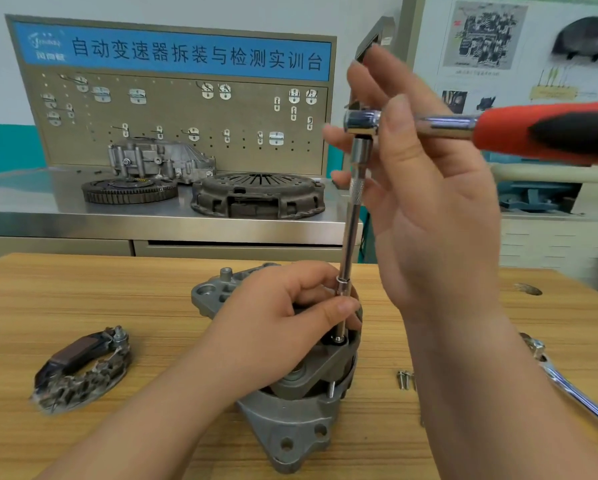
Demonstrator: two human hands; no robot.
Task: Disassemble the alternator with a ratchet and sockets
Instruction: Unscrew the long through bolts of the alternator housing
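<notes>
On the pale wooden workbench (117, 289), the grey cast-aluminium alternator (301, 427) stands, the left hand (283, 323) curled round its top. Left of it lies a detached dark rectifier plate (79, 368); right, loose silver screws (404, 379). The spread-fingered right hand (429, 209) steadies the red-handled chrome ratchet (532, 133), its long extension bar (351, 237) seated on a housing bolt: the case likely remains unsplit.

The ratchet (546, 131) handle is blurred and cut off at the right edge, its shaft partly behind the right hand (429, 209). The left hand (273, 327) covers the alternator (290, 427) top.
</notes>
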